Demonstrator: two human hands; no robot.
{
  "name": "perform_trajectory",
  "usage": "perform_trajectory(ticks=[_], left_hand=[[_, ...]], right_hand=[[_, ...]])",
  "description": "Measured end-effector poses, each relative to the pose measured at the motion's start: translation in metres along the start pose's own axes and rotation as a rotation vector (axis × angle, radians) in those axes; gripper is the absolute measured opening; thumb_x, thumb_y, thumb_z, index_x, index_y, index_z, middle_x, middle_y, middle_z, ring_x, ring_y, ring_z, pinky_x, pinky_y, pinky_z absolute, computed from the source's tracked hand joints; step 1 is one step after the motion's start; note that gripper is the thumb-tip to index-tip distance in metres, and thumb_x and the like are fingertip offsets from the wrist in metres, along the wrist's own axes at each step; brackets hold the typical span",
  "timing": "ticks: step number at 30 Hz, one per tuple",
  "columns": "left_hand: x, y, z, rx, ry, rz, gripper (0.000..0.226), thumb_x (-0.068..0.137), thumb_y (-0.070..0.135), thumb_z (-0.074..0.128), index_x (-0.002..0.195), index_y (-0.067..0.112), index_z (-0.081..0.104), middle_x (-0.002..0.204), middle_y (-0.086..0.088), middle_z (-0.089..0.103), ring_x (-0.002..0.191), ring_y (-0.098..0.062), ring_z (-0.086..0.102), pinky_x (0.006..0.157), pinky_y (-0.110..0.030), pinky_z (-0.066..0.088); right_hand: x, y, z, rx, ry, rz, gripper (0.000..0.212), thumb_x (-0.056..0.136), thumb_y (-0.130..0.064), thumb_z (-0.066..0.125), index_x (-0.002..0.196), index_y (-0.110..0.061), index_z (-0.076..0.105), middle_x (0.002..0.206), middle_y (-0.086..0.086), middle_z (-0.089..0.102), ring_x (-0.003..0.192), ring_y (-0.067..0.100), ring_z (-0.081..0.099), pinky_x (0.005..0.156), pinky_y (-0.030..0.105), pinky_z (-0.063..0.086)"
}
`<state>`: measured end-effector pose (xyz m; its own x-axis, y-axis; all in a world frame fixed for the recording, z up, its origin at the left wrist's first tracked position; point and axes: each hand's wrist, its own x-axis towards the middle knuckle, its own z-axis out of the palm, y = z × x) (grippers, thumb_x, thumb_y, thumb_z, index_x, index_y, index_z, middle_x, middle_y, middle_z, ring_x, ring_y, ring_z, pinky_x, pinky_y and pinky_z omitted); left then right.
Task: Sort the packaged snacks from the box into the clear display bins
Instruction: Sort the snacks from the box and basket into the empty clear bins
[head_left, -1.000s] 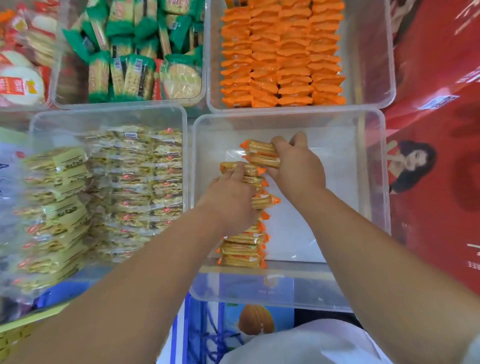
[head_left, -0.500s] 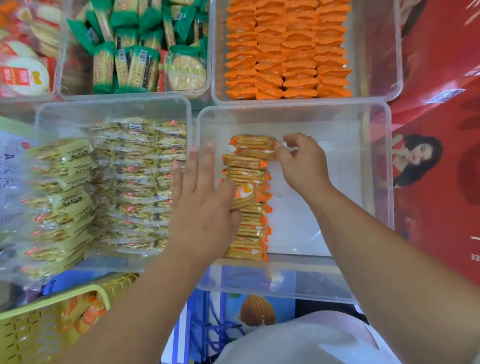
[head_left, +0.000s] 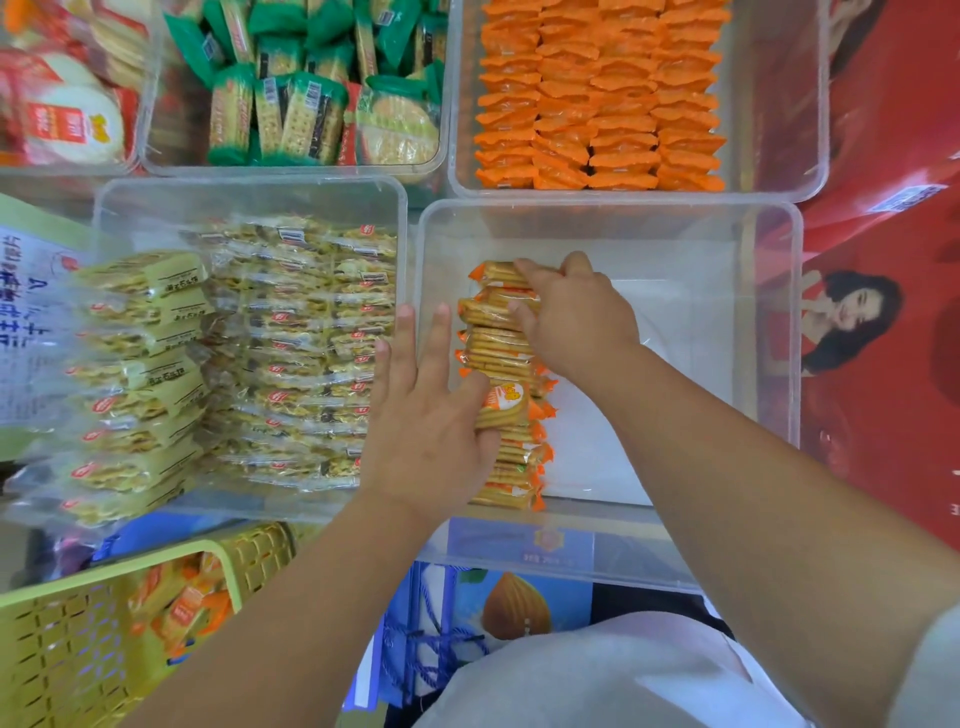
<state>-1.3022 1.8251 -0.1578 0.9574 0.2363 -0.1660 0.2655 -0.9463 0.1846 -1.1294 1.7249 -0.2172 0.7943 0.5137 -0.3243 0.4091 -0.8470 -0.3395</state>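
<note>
You are leaning over the near-right clear bin, and both of your hands are working on the row of orange-ended cracker packets. The row is standing on edge along the bin's left wall, running from the near wall toward the far one.

Your right hand is reaching to the far end of that row. Its fingers are curling down over the last few packets and gripping them.

Your left hand is lying flat and holding nothing. Its fingers are stretching out straight and spread over the wall between this bin and its left neighbour. Only the thumb is pressing against one packet about midway along the row, which is sitting tilted with its printed face turned up.

The neighbouring bin on the left is holding rows of yellow packets. Past your hands, another bin is showing neat columns of orange packets, and the one beside it is holding green packets in a looser heap. At lower left a yellow basket is carrying more orange-wrapped snacks. A red poster is lying just to the right of the bins.
</note>
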Motion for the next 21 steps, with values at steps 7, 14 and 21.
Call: perform_trajectory(ticks=[7, 14, 21], left_hand=[[-0.001, -0.001, 0.001, -0.006, 0.013, -0.004, 0.024, 0.076, 0.03, 0.075, 0.096, 0.017, 0.069, 0.167, -0.02, 0.025, 0.155, -0.048, 0.009, 0.118, -0.066, 0.022], [-0.002, -0.002, 0.001, -0.012, 0.008, 0.002, 0.023, 0.078, 0.033, 0.07, 0.095, 0.019, 0.068, 0.167, -0.019, 0.026, 0.156, -0.046, 0.009, 0.112, -0.065, 0.033], [-0.001, -0.002, 0.001, -0.018, 0.006, 0.001, 0.024, 0.077, 0.032, 0.07, 0.096, 0.018, 0.07, 0.167, -0.019, 0.028, 0.156, -0.046, 0.01, 0.111, -0.063, 0.035]], right_hand=[[-0.01, 0.002, 0.002, -0.068, -0.015, -0.068, 0.054, 0.102, -0.052, 0.043, 0.153, -0.047, 0.025, 0.139, 0.013, 0.039, 0.107, 0.036, 0.056, 0.07, 0.04, 0.049], [-0.01, 0.006, 0.007, -0.14, -0.047, -0.038, 0.061, 0.098, -0.067, 0.034, 0.154, -0.05, 0.017, 0.138, 0.017, 0.04, 0.116, 0.039, 0.05, 0.08, 0.047, 0.051], [0.009, -0.007, -0.001, -0.087, -0.186, -0.022, 0.061, 0.098, -0.066, 0.038, 0.155, -0.05, 0.022, 0.138, 0.015, 0.04, 0.12, 0.04, 0.053, 0.088, 0.046, 0.05]])
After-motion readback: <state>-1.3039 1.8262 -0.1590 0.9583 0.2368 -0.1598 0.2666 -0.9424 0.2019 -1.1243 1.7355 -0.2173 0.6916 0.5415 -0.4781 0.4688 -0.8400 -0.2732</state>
